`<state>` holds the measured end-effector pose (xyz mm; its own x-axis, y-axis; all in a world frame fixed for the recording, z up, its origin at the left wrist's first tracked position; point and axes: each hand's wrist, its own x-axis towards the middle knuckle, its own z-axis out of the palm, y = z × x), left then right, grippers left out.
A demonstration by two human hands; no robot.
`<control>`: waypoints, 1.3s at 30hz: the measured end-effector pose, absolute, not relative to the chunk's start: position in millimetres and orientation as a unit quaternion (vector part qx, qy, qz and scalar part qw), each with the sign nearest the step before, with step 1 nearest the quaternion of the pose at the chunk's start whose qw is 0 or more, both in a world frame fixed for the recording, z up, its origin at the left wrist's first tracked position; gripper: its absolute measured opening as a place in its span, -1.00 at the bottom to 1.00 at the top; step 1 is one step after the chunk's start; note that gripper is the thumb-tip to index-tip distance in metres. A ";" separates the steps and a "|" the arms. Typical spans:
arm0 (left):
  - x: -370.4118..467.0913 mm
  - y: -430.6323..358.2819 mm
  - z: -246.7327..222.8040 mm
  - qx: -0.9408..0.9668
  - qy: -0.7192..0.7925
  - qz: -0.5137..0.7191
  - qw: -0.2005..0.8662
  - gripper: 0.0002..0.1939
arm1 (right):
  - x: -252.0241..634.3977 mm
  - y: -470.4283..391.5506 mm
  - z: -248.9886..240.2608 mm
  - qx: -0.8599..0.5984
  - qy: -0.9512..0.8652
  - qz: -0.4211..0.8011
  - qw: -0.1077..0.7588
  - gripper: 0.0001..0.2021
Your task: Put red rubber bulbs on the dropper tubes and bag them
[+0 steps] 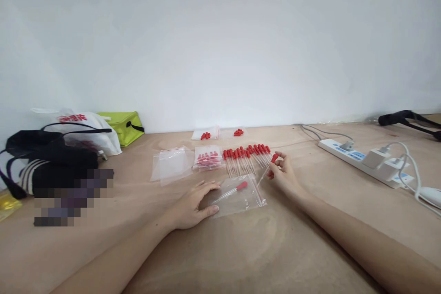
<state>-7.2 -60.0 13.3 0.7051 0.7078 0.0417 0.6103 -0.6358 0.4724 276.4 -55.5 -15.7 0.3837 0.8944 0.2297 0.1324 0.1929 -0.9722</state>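
Note:
A clear zip bag [229, 202] lies flat on the table with one red-topped dropper [241, 185] inside, its zip edge to the right. My left hand [195, 204] rests on the bag's left end, thumb and fingers spread. Just right of the bag, my right hand [282, 174] pinches a second dropper [274, 158] by its red bulb, the thin tube pointing down and left toward the bag's edge. Behind the bag, several loose droppers [246, 152] lie in a row, bulbs away from me. Left of them is a stack of filled bags [208, 158].
Flat bags without droppers [172, 164] lie left of the stack. Two bags with red bulbs [206, 136] [238, 132] are near the wall. A power strip [361, 161] with cables is at right; black bags [51, 156] and a green bag [124, 127] are at left.

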 end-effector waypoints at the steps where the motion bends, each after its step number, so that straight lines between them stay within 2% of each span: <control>1: -7.1 -60.1 13.4 0.898 0.367 0.113 0.215 -0.52 | 274.1 -55.3 -16.6 -0.549 -0.452 0.310 0.631 -0.60; 5: -6.6 -60.4 14.6 0.898 0.370 0.109 0.211 -0.52 | 264.4 -53.0 -19.2 -0.518 -0.410 0.335 0.672 -0.65; 8: -6.4 -60.3 15.0 0.898 0.371 0.107 0.209 -0.51 | 258.7 -54.6 -20.7 -0.500 -0.405 0.368 0.671 -0.67; 18: -8.2 -59.3 13.4 0.899 0.367 0.112 0.210 -0.51 | 263.3 -68.6 -18.8 -0.522 -0.389 0.422 0.631 -0.71; 23: -7.8 -59.3 13.5 0.896 0.374 0.109 0.214 -0.48 | 259.5 -72.1 -19.6 -0.516 -0.475 0.458 0.547 -0.70; 30: -6.1 -60.3 14.9 0.897 0.372 0.111 0.212 -0.48 | 258.7 -70.7 -22.9 -0.520 -0.654 0.355 0.421 -0.73; 34: -7.0 -59.4 12.8 0.897 0.372 0.115 0.209 -0.48 | 262.5 -70.6 -16.2 -0.475 -0.739 0.328 0.346 -0.60; 36: -7.0 -58.7 12.5 0.900 0.364 0.115 0.210 -0.48 | 269.5 -64.7 -13.3 -0.473 -0.734 0.337 0.353 -0.65; 39: -6.3 -57.2 13.3 0.913 0.334 0.107 0.208 -0.55 | 281.5 -45.8 -8.4 -0.536 -0.678 0.291 0.410 -0.81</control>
<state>-6.3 -57.2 13.3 0.7541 0.6544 0.0563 0.5651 -0.6902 0.4520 281.5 -45.8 -8.4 -0.0884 0.9659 0.2434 0.4880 0.2550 -0.8347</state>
